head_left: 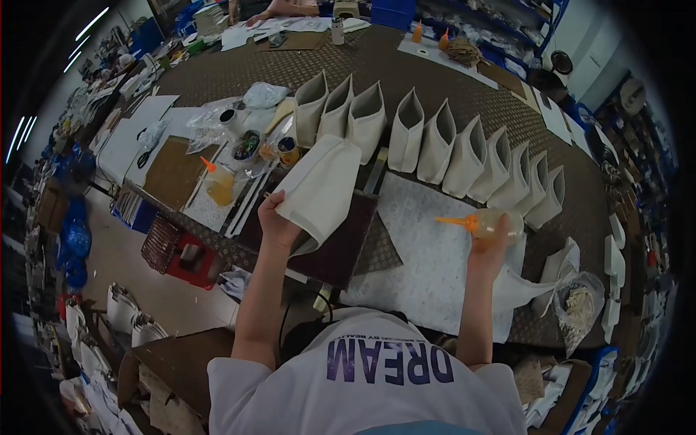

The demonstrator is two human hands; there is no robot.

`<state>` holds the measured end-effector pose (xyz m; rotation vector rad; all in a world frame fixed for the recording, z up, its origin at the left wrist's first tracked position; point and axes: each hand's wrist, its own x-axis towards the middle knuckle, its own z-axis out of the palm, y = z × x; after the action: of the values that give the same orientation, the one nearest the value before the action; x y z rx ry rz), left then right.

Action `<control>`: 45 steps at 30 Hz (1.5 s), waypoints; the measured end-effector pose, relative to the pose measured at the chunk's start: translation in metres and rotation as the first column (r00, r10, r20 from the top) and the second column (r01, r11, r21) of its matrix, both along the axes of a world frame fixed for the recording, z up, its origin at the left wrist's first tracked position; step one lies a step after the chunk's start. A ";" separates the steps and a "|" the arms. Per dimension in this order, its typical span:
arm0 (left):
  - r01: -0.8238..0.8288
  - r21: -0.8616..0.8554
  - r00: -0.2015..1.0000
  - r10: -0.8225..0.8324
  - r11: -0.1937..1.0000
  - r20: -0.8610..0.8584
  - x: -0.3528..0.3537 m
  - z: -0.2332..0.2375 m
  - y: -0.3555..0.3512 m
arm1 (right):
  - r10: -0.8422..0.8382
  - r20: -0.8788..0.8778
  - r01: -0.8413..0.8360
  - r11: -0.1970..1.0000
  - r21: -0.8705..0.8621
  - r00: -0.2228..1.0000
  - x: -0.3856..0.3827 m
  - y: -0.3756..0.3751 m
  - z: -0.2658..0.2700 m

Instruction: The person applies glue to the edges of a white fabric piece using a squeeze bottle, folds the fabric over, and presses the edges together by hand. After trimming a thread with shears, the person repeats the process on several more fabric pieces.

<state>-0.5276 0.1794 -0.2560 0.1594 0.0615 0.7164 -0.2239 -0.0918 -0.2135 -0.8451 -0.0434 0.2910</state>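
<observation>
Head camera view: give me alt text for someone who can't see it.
A person's left hand holds a white bag, and the right hand holds a glue bottle with an orange nozzle above a white sheet. Behind them, a row of open white bags stands on a brown table.

A row of white bags [435, 148] is standing open-mouthed across the brown table [377, 65], curving away to the right. A white patterned sheet [428, 268] is lying beside a dark board [341, 250]. On the left an orange-tipped bottle [220, 185], a small tin [288, 151] and a bowl [248, 145] are sitting close together — a crumpled plastic bag [264, 94] lying just beyond. A red basket [190, 262] is resting on the floor below the table edge.
</observation>
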 end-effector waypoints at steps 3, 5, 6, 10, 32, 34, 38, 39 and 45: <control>0.018 0.010 1.000 -0.018 1.000 -0.004 0.014 0.018 -0.023 | 0.048 -0.028 -0.048 0.999 0.004 0.998 0.006 0.014 -0.007; 0.008 -0.031 0.989 -0.012 0.999 -0.145 0.026 0.013 -0.038 | 0.047 0.044 -0.046 0.998 -0.030 0.998 -0.004 0.028 0.006; -0.034 -0.015 0.953 0.028 0.999 -0.301 0.032 0.014 -0.049 | 0.043 0.079 -0.039 0.998 -0.046 0.996 -0.007 0.035 0.014; 0.020 0.059 0.867 0.013 0.998 -0.499 0.032 -0.003 -0.077 | 0.173 0.256 -0.136 0.978 -0.155 0.951 0.006 0.057 0.018; 0.303 -0.079 0.646 -0.265 0.950 -0.716 0.044 -0.050 -0.135 | 0.352 0.588 -0.074 0.894 -0.443 0.729 -0.007 0.132 0.023; 0.284 -0.087 0.648 -0.258 0.955 -0.717 0.045 -0.054 -0.136 | 0.341 0.663 -0.006 0.892 -0.453 0.667 -0.007 0.133 0.017; 0.251 -0.101 0.723 -0.256 0.963 -0.642 0.047 -0.056 -0.141 | 0.348 0.743 0.036 0.894 -0.447 0.572 -0.010 0.130 0.012; 0.241 -0.101 0.747 -0.251 0.965 -0.615 0.048 -0.060 -0.142 | 0.332 0.736 0.061 0.891 -0.450 0.590 -0.009 0.130 0.010; 0.233 -0.134 0.741 -0.265 0.963 -0.617 0.047 -0.049 -0.144 | 0.201 0.431 -0.036 0.932 -0.361 0.880 0.004 0.120 0.000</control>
<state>-0.4803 0.0350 -0.3049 0.3529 0.6971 0.3615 -0.2197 0.0286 -0.2135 -1.2519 -0.5083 0.2099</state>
